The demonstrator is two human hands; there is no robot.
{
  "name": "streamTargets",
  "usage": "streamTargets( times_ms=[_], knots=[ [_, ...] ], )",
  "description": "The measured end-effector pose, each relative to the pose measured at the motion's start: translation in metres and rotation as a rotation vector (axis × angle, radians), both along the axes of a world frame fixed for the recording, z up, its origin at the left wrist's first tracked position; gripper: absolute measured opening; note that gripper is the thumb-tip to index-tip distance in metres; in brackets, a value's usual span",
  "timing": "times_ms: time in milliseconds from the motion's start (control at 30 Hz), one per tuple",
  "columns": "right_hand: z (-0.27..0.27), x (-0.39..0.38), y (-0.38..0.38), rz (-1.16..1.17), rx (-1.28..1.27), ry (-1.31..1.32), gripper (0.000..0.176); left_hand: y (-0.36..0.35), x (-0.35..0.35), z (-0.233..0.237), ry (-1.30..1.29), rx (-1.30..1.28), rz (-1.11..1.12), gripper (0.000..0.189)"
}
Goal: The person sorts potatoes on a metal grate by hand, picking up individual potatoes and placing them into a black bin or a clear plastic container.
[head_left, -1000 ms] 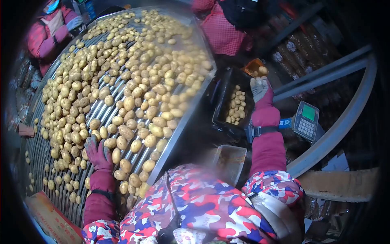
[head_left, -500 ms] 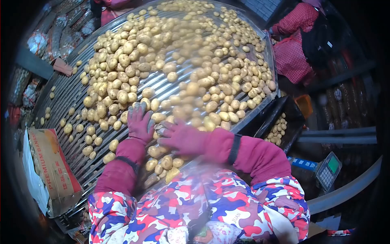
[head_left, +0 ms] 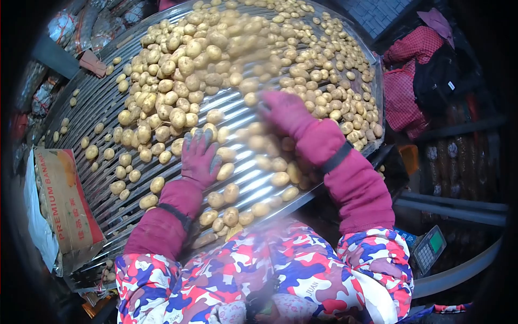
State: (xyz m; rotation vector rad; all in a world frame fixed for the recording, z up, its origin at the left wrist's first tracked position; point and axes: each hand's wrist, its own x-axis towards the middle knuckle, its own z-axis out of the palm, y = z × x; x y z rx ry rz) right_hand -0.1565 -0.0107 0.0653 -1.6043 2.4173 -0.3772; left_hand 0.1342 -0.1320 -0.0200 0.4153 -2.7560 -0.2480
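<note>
Many pale yellow potatoes (head_left: pixel 162 92) are spread over a slatted metal sorting table (head_left: pixel 245 182). My left hand (head_left: pixel 199 159), in a maroon glove with grey fingertips, lies with its fingers stretched out among potatoes near the table's middle. A potato (head_left: pixel 225 171) sits just beside its thumb. Farther out and to the right, my right hand (head_left: pixel 286 110) reaches over the slats, at the edge of the right-hand potatoes. Motion smears its fingers, so I cannot make out whether they hold anything. Several loose potatoes (head_left: pixel 231 216) rest close to my body.
A cardboard banana box (head_left: pixel 67 205) stands at the table's left. Beyond the right rim is a person in a red checked garment (head_left: pixel 402 97). Lower right are a scale display (head_left: pixel 429 249) and a metal rail (head_left: pixel 458 275). An orange container (head_left: pixel 409 159) is beside the table's right corner.
My right hand has swung away from my left hand, outward and to the right, baring slats between them. My left hand has stayed nearly in place. The view has shifted slightly.
</note>
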Motion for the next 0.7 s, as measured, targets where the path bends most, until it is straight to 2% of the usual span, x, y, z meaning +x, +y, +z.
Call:
streamTargets(
  times_ms=[100,200,300,400,500,567,633,700],
  knots=[
    [-0.022,-0.017,-0.051,-0.037,-0.139,0.06,0.032,0.0,-0.001,0.002,0.002,0.011,-0.003,0.044],
    [-0.043,-0.012,-0.089,-0.136,0.073,0.073,0.034,0.0,-0.001,0.004,-0.014,0.025,0.007,0.044],
    [-0.053,-0.006,-0.107,-0.239,0.015,0.151,0.028,0.002,-0.001,0.009,-0.008,0.083,0.015,0.043],
    [-0.051,-0.016,-0.106,-0.246,0.112,0.022,0.051,0.0,0.0,0.007,-0.011,0.066,0.001,0.044],
    [-0.051,-0.024,-0.096,-0.152,0.085,-0.044,0.056,0.001,0.0,0.009,-0.008,0.082,0.004,0.044],
    [-0.05,-0.03,-0.08,-0.178,-0.04,-0.402,0.054,0.002,0.0,0.005,-0.029,0.07,0.013,0.044],
    [-0.042,-0.034,-0.059,-0.193,-0.129,-0.636,0.054,0.001,0.0,0.004,-0.046,0.061,0.023,0.044],
    [-0.016,-0.03,-0.031,-0.203,-0.179,-0.744,0.054,0.001,-0.001,0.005,-0.054,0.059,0.027,0.044]
  ],
)
